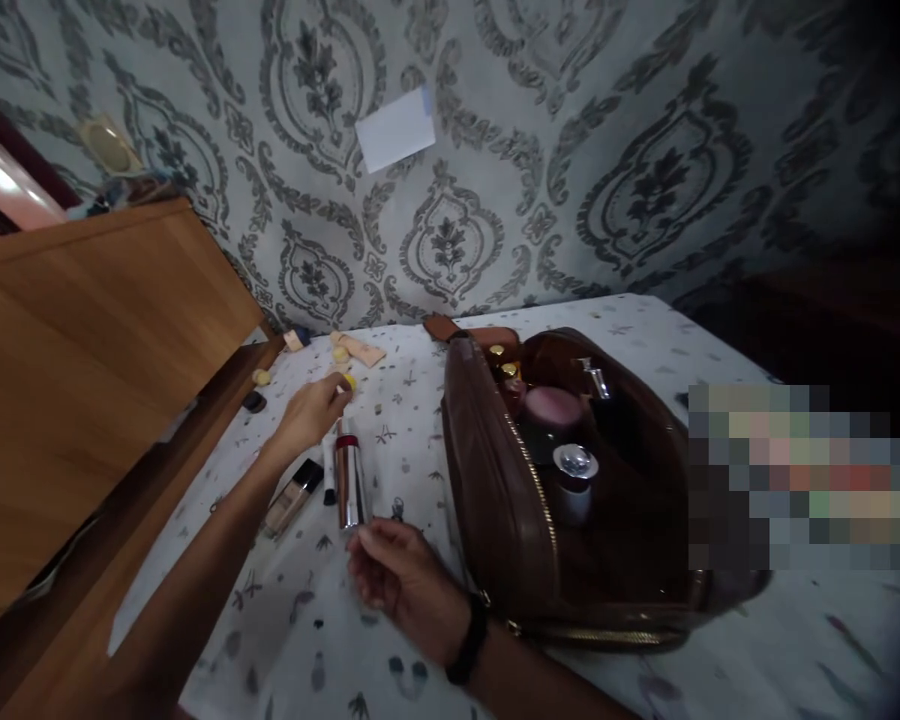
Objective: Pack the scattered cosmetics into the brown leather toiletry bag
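My left hand (313, 412) reaches over the cloth with its fingers pinched together at a small yellow round thing (350, 383). My right hand (405, 578), with a dark band at the wrist, is closer to me, its fingers curled and its thumb by the lower end of a shiny silver tube with a red band (349, 482). What those curled fingers hold, if anything, is hidden. Left of the tube are a slim black-and-white item (329, 478) and a foundation bottle (292, 500) with a black cap. A brown zip bag (487, 480) stands open to the right.
Inside the bag are a pink round item (552, 406), a silver-capped jar (575, 475) and gold-topped bottles (508, 371). A peach tube (358, 348) and small pieces lie at the back. A wooden panel (105, 350) borders the left; a patterned wall (450, 230) stands behind.
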The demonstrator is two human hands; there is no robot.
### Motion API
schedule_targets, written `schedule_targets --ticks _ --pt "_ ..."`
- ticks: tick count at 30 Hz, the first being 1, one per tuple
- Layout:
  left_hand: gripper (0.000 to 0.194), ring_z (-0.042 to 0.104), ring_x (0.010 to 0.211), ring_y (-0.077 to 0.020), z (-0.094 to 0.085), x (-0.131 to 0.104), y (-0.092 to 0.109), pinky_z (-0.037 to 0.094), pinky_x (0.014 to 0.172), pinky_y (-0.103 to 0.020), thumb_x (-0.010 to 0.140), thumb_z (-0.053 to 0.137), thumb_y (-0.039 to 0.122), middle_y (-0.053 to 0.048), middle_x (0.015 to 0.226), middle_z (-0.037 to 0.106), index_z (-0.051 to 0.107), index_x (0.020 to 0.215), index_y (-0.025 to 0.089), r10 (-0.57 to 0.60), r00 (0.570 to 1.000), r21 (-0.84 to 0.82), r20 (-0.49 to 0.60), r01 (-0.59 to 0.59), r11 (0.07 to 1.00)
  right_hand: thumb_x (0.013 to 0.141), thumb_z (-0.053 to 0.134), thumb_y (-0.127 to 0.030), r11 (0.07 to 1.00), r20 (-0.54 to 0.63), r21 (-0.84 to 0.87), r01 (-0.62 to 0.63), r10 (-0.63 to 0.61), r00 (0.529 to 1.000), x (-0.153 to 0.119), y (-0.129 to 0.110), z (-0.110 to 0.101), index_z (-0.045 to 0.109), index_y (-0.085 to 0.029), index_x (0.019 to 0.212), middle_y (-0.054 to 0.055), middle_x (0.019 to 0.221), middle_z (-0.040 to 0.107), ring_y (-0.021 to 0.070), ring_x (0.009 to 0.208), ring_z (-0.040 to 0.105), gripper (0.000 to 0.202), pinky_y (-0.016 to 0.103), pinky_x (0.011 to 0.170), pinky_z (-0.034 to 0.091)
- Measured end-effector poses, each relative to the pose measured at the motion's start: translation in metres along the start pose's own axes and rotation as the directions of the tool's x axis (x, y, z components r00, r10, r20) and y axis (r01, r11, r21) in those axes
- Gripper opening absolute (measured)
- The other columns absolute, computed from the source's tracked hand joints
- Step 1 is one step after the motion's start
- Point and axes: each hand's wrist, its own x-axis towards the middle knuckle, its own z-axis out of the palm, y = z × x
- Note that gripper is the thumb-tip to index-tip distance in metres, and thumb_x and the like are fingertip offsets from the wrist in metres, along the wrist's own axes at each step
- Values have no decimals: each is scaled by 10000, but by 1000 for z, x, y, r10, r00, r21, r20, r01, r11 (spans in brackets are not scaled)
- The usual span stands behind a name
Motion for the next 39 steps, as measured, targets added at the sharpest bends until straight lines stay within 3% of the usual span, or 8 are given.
schedule_targets --ticks 5,10,18,23,27,29,34,39 --pt "234 633 876 -225 27 -28 -32 393 702 -298 943 405 314 -46 885 703 603 1040 236 -166 984 57 71 162 985 642 857 -498 999 -23 -4 -33 33 999 -1 -3 1 636 -130 846 -22 612 640 50 455 525 475 174 434 314" --pt "269 630 881 -236 44 -54 -32 392 705 -307 922 451 377 -51 901 690 547 1119 222 -200 971 16 132 200 980 642 864 -483 999 -44 -7 -40 40 998 -2 -4 2 616 -144 920 -13 629 656 59 464 537 503 171 440 317" --pt "411 595 763 -207 62 -57 -43 397 649 -294 814 546 351 1 784 605 495 1192 199 -285 956 -296 75 294 909 667 848 -488 1000 -52 -5 -1 0 999 1 -1 1 611 -145 927 -22 624 639 51 447 517 492 171 420 294" --pt "353 555 771 -177 53 -59 -43 437 703 -285 769 612 416 -3 806 578 569 1039 193 -278 955 -770 -103 100 630 668 858 -454 1000 -77 0 7 -7 997 0 -2 2 643 -138 925 -19 637 639 54 487 532 461 162 449 320" --pt "421 547 726 -140 38 -71 -24 429 638 -244 736 704 433 -22 878 602 586 1054 184 -161 987 -973 -25 13 231 677 856 -442 1000 -83 12 15 -14 996 1 -2 1 661 -134 940 -3 654 657 65 503 542 450 170 448 321" --pt "453 547 695 -130 35 -77 -13 430 605 -234 723 737 433 -20 867 599 591 1074 186 -80 997 -994 11 19 106 668 857 -467 1000 -82 13 19 -18 996 1 -1 1 659 -137 923 8 667 672 72 505 558 461 172 443 323" --pt "569 546 562 -106 41 -88 4 437 497 -229 755 732 476 -13 838 585 555 1224 207 125 986 -993 109 102 60 675 848 -488 998 -66 -55 8 -12 998 0 -2 3 663 -133 929 13 682 686 73 500 579 473 169 447 342" --pt "509 540 571 -85 46 -93 7 424 491 -195 797 726 419 21 833 561 470 1200 242 142 985 -994 100 92 58 639 871 -478 996 -83 -84 8 -15 996 0 -2 5 670 -136 907 0 653 686 60 483 576 480 150 440 353"
